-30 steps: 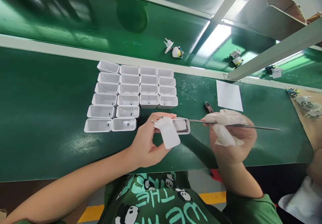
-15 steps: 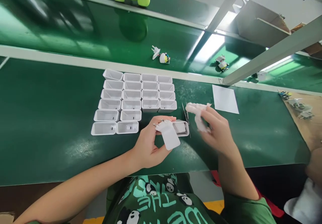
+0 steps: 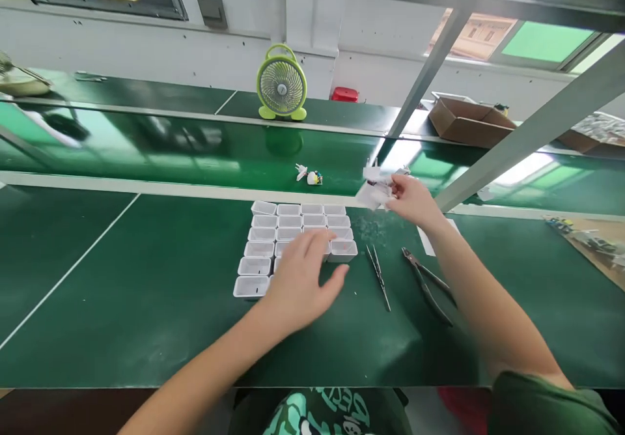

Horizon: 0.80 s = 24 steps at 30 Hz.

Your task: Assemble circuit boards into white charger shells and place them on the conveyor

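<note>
My left hand (image 3: 303, 279) hovers palm down over the near right corner of a block of white open housings (image 3: 273, 236), fingers spread, and I see nothing held in it. My right hand (image 3: 414, 200) reaches out to the edge of the conveyor belt (image 3: 195, 152) and grips a small white plug part (image 3: 374, 189) between its wrapped fingertips. The tweezers (image 3: 379, 277) lie on the green bench (image 3: 122, 292) right of the housings, and black pliers (image 3: 430, 285) lie beside them.
Another plug part with a small circuit board (image 3: 308, 176) rides on the belt. A green fan (image 3: 282, 83), a red object (image 3: 344, 94) and a cardboard box (image 3: 469, 119) stand on the far shelf. Grey frame bars (image 3: 527, 135) slant overhead at right. More parts lie at far right (image 3: 590, 243).
My head has tilted up. My right hand put down the tweezers and reached to the belt, taking a plug part. My left hand let go of its housing and cover and opened over the block.
</note>
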Each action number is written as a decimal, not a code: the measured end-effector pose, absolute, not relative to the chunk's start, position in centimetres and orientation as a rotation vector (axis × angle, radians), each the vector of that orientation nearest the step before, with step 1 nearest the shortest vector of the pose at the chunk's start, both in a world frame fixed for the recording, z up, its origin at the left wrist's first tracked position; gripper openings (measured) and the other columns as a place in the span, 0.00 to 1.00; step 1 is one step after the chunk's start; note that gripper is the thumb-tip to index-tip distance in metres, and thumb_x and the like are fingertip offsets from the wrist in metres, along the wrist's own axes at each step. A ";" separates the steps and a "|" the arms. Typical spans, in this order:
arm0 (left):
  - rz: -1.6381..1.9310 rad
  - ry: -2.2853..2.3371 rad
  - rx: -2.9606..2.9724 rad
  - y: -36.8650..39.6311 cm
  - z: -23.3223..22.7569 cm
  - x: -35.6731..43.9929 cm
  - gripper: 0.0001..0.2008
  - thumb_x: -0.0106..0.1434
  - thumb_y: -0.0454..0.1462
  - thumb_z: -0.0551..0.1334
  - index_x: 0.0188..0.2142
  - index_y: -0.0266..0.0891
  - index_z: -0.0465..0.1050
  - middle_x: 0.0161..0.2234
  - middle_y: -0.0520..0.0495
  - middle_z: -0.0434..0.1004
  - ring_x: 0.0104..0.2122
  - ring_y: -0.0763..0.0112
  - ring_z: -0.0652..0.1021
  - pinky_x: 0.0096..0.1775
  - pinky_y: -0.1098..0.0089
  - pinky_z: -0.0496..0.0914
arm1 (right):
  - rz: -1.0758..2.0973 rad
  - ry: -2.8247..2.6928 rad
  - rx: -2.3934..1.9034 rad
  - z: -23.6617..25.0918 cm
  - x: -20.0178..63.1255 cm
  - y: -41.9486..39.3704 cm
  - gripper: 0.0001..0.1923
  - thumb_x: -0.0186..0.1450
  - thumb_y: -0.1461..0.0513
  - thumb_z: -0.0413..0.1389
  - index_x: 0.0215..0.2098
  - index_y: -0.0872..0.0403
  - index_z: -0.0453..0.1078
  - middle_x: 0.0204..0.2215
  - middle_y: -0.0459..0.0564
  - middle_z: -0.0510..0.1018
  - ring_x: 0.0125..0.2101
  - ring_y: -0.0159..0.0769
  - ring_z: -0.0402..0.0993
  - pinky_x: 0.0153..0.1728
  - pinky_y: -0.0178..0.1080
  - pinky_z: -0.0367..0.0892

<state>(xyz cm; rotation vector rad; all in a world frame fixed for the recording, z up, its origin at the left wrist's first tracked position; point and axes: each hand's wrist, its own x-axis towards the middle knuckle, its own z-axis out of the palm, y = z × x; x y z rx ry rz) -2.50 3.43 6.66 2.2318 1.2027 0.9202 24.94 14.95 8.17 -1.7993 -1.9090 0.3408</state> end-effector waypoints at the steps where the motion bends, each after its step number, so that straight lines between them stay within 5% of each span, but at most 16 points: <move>1: 0.827 1.325 2.269 5.3 7.5 -3.2 0.20 0.69 0.41 0.58 0.58 0.40 0.61 0.58 0.38 0.69 0.60 0.53 0.70 0.61 0.50 0.65 | 0.291 -1.869 -1.850 7.5 25.2 17.3 0.07 0.55 0.65 0.60 0.33 0.55 0.71 0.26 0.47 0.73 0.29 0.38 0.69 0.32 0.38 0.62; 6: 0.361 1.874 2.191 17.7 9.4 -5.9 0.14 0.70 0.39 0.58 0.51 0.32 0.70 0.52 0.34 0.73 0.52 0.54 0.76 0.54 0.53 0.71 | 0.260 -1.801 -1.964 2.8 24.1 24.3 0.09 0.66 0.58 0.60 0.38 0.57 0.71 0.36 0.48 0.76 0.37 0.37 0.73 0.40 0.42 0.69; 11: 0.124 1.918 2.143 25.9 8.2 -5.6 0.17 0.69 0.43 0.62 0.54 0.36 0.70 0.51 0.42 0.74 0.47 0.62 0.78 0.48 0.57 0.76 | 0.226 -1.749 -1.969 1.1 26.1 25.1 0.16 0.70 0.53 0.57 0.49 0.56 0.70 0.45 0.51 0.76 0.41 0.37 0.75 0.44 0.45 0.73; 20: -0.053 2.031 2.186 27.8 8.9 -5.4 0.18 0.69 0.43 0.62 0.54 0.36 0.70 0.51 0.42 0.74 0.47 0.63 0.78 0.47 0.57 0.76 | 0.211 -1.590 -2.173 0.9 35.3 26.7 0.18 0.70 0.55 0.58 0.54 0.56 0.69 0.51 0.54 0.74 0.48 0.42 0.74 0.48 0.50 0.73; 24: 0.060 2.051 2.345 24.7 12.6 -5.0 0.12 0.72 0.40 0.56 0.45 0.35 0.73 0.48 0.39 0.74 0.44 0.60 0.78 0.44 0.60 0.74 | 0.269 -1.671 -2.165 0.0 34.2 28.0 0.17 0.70 0.55 0.58 0.52 0.56 0.70 0.50 0.53 0.75 0.46 0.41 0.75 0.47 0.49 0.74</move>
